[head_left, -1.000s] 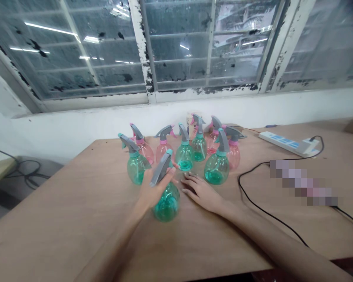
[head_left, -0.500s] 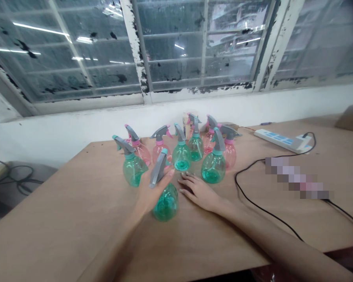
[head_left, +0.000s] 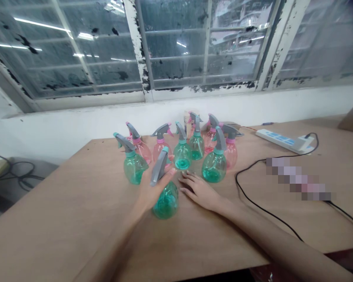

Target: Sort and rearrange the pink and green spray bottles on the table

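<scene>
My left hand [head_left: 153, 184] is wrapped round the neck of a green spray bottle [head_left: 166, 201] with a grey and teal trigger head, which stands at the front of the group. Fingers spread, my right hand [head_left: 198, 190] lies on the table just right of that bottle and holds nothing. Behind my hands are another green spray bottle [head_left: 182, 154], one at the left [head_left: 133, 166] partly covered by my left hand, and a green bottle at the right [head_left: 214, 167]. Pink spray bottles, such as the pink bottle [head_left: 161, 147], stand among and behind them.
A white power strip [head_left: 282, 140] with a plugged-in adapter lies at the back right. Its black cable [head_left: 253, 197] loops over the wooden table [head_left: 61, 219] beside my right arm. A blurred-out object [head_left: 300, 178] lies farther right. Windows [head_left: 194, 47] rise behind the table.
My hands and the bottles keep their places on the table. The whole view has shifted very slightly.
</scene>
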The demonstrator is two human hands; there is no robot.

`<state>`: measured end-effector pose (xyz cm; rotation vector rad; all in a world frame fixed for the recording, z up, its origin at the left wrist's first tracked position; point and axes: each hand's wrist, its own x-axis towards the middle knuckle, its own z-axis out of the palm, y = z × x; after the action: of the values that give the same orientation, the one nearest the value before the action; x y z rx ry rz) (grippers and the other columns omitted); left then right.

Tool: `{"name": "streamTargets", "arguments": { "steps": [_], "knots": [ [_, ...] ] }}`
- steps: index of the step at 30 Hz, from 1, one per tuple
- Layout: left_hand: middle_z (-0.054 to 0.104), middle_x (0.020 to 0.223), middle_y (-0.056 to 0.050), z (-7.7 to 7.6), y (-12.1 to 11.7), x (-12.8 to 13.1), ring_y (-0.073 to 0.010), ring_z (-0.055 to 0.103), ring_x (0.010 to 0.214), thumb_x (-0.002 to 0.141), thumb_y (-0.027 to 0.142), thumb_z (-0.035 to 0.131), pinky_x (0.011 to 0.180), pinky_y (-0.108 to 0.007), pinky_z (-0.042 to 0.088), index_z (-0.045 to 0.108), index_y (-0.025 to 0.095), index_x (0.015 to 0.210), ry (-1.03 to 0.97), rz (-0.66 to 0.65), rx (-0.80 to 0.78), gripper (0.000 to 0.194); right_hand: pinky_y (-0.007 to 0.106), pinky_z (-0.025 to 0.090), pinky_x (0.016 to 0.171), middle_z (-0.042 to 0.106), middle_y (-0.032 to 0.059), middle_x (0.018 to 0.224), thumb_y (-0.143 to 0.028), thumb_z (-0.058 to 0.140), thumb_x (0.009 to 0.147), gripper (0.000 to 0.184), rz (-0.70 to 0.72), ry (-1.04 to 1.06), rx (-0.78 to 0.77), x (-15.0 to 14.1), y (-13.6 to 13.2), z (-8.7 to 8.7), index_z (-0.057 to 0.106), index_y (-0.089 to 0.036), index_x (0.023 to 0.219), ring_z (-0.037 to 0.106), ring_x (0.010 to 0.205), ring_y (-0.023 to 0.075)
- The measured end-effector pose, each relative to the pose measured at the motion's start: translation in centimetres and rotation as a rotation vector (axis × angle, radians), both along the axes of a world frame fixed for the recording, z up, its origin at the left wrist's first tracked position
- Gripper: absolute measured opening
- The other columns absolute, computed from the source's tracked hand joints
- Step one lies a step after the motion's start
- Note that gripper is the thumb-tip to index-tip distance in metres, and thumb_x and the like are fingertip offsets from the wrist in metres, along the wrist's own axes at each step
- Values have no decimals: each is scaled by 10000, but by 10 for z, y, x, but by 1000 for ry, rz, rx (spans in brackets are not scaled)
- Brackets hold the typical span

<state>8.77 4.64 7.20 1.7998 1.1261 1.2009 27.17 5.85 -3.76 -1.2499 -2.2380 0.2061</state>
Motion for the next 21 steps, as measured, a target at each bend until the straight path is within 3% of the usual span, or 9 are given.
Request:
{"name": "streamTargets", "arguments": {
  "steps": [7, 11, 14, 17, 21],
  "knots": [
    [697, 697, -12, 2, -3, -5, -183, 671, 670, 774, 493, 604, 672, -281, 522, 649, 186, 794, 28, 99, -8, 312, 466, 324, 1117, 514, 153, 1383, -370, 438, 954, 420, 1, -7, 6, 0, -1, 0, 567, -130, 1273, 396, 1347, 259],
    [677, 648, 5, 0, -1, -8, -169, 652, 645, 777, 479, 599, 631, -271, 515, 629, 197, 714, 69, 103, 29, 290, 482, 329, 1111, 517, 149, 1381, -378, 431, 955, 416, 4, 5, 10, 0, 0, -1, 568, -148, 1274, 402, 1343, 260],
    [681, 649, -2, 0, 0, -8, -172, 650, 647, 776, 475, 604, 643, -275, 517, 645, 202, 727, 66, 111, 40, 280, 486, 333, 1107, 510, 146, 1389, -385, 427, 955, 419, -1, 5, 5, 0, 0, -1, 570, -151, 1273, 392, 1350, 263],
    [697, 694, -6, 0, 1, -5, -180, 663, 663, 775, 479, 607, 678, -286, 530, 674, 200, 874, 6, 92, 12, 304, 483, 334, 1108, 500, 150, 1397, -379, 426, 956, 424, -6, -16, -6, 0, 0, 0, 566, -137, 1276, 391, 1350, 265],
    [736, 865, -36, -1, 1, -1, -219, 688, 862, 775, 474, 636, 807, -311, 536, 662, 216, 1056, -3, 16, -9, 383, 467, 327, 1115, 497, 150, 1401, -370, 435, 955, 424, -9, -27, -10, 0, -2, 2, 566, -128, 1277, 390, 1352, 262]
  ]
}}
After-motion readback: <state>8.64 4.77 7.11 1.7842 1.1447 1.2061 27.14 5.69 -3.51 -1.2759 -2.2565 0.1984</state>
